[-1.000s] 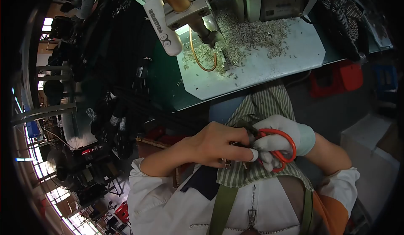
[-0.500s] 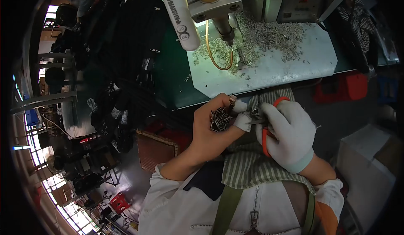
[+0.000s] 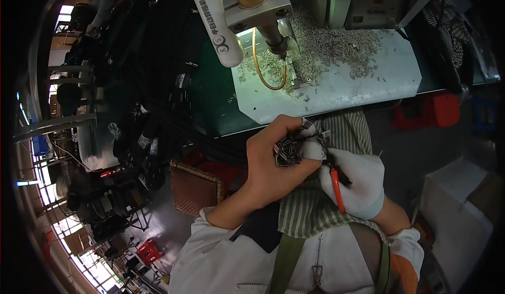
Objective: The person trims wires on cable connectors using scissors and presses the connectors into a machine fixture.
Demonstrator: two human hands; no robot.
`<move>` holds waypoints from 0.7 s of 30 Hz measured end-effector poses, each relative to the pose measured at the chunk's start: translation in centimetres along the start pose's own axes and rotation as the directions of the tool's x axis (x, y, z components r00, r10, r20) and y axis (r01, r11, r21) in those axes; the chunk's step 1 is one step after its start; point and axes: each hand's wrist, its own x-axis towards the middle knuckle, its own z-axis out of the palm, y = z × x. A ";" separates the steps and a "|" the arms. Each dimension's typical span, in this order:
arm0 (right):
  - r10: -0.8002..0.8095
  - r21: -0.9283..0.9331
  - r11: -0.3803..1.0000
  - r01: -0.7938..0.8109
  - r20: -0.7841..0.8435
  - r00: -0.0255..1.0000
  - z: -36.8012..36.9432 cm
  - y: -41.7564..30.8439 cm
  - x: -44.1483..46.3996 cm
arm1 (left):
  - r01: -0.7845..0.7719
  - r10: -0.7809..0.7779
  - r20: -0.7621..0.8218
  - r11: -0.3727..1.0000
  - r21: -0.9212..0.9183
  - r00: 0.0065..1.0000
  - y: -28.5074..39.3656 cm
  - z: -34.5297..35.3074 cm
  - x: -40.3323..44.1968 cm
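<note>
Head cam: white tube on the machine reads "R S" plus Chinese characters; the red display is too tiny to read. Left hand is curled around shiny, dark little metal bits above the striped apron; gloved right hand is wrapped round orange-handled scissors.

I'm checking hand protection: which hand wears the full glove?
The right hand, white-gloved and gripping the red-handled tool; the left hand, cupping small metal pieces, shows only white fingertip covers.
</note>
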 end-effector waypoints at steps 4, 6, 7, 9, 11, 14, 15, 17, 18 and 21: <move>0.055 0.020 0.998 -0.054 -0.020 0.998 0.3 0.3 0.0 | 0.113 -0.111 0.018 0.989 -0.101 0.994 0.4 0.0 0.3; 0.007 0.022 1.000 -0.006 -0.010 1.000 0.3 0.3 0.2 | 0.070 -0.071 -0.011 0.996 -0.064 0.997 0.6 0.1 0.5; 0.006 0.020 1.000 -0.005 -0.011 1.000 0.1 0.3 0.2 | 0.068 -0.069 -0.011 0.996 -0.065 0.998 0.7 0.1 0.6; -0.023 -0.038 0.999 0.024 0.038 0.999 0.0 0.3 0.4 | 0.165 -0.165 0.002 0.982 -0.092 0.986 0.8 0.0 0.5; -0.031 -0.004 1.000 0.031 0.000 1.000 0.5 0.6 0.3 | 0.218 -0.219 0.005 0.969 -0.116 0.976 1.1 -0.1 0.5; 0.026 0.090 0.996 -0.024 -0.024 0.999 1.0 0.9 0.3 | 0.221 -0.224 -0.008 0.968 -0.121 0.975 0.8 -0.1 0.6; 0.085 0.152 0.985 -0.084 -0.001 0.996 1.1 0.9 0.4 | 0.174 -0.178 -0.029 0.980 -0.100 0.984 0.5 -0.1 0.6; 0.095 0.116 0.989 -0.090 -0.032 0.995 1.5 0.9 0.6 | 0.151 -0.155 -0.054 0.985 -0.079 0.986 -0.3 0.1 0.2; 0.105 0.081 0.992 -0.099 -0.063 0.993 1.6 0.8 0.7 | 0.129 -0.133 -0.078 0.990 -0.057 0.988 -0.5 0.2 0.0; 0.088 -0.098 0.991 -0.095 -0.072 0.994 1.5 0.7 1.1 | -0.008 0.009 -0.036 0.999 0.047 0.999 -0.3 0.2 0.1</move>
